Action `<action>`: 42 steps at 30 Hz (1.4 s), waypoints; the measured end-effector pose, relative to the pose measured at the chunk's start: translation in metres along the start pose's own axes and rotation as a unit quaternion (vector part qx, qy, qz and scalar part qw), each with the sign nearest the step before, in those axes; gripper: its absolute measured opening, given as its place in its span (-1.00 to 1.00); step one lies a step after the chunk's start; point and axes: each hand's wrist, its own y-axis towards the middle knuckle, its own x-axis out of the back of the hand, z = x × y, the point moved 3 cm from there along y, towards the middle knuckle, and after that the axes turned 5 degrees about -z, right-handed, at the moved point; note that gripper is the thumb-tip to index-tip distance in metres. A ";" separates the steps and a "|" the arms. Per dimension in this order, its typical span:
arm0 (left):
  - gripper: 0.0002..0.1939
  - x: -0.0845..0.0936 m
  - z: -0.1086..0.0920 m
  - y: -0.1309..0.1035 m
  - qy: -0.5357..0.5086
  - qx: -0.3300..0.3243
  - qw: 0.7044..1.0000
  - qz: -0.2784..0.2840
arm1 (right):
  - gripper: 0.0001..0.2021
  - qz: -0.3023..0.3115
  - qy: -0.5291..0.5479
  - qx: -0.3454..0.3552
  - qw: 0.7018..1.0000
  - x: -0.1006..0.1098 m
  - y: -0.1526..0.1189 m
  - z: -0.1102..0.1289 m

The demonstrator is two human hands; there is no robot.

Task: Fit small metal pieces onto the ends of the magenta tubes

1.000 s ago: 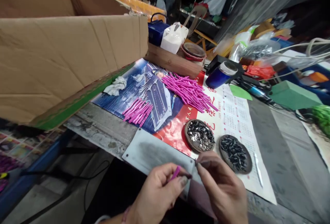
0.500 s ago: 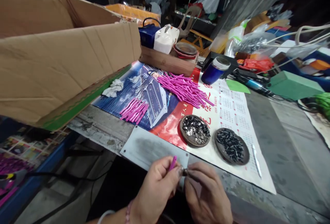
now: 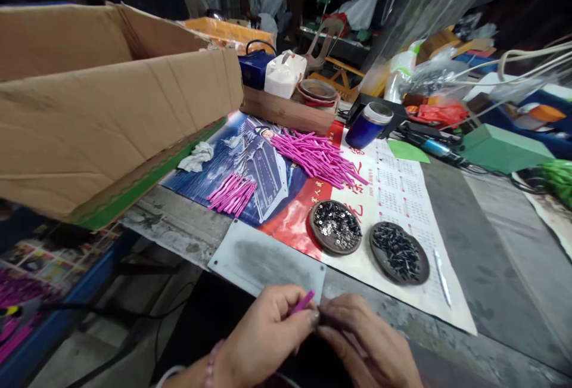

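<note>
Pink stick (image 3: pixel 304 302) apparently near table edge (image 3: pixel 179 248)

Just beyond the dish of washers (image 3: pixel 317 239), large red characters (image 3: pixel 356 208) on the poster (image 3: pixel 290 233), partly covered, seem to read 光荣之家; small white characters (image 3: pixel 317 188) on its red band include 军人. Right of the dish, the calendar columns (image 3: pixel 404 197) are too small to read, like the lettering far beyond it on the orange crate (image 3: pixel 232 33).
</note>
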 end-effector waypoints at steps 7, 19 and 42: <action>-0.67 0.000 0.003 0.004 -0.048 0.020 0.999 0.007 | -0.82 -0.050 -0.110 0.066 0.990 -0.003 -0.003 0.003; -0.72 0.004 -0.004 -0.014 0.039 -0.039 0.998 0.028 | -0.92 -0.083 0.111 -0.185 0.973 0.001 -0.008 0.004; -0.72 0.007 -0.032 -0.038 0.550 -0.410 0.721 -0.100 | -0.89 0.048 0.119 -0.135 0.983 -0.007 0.008 0.008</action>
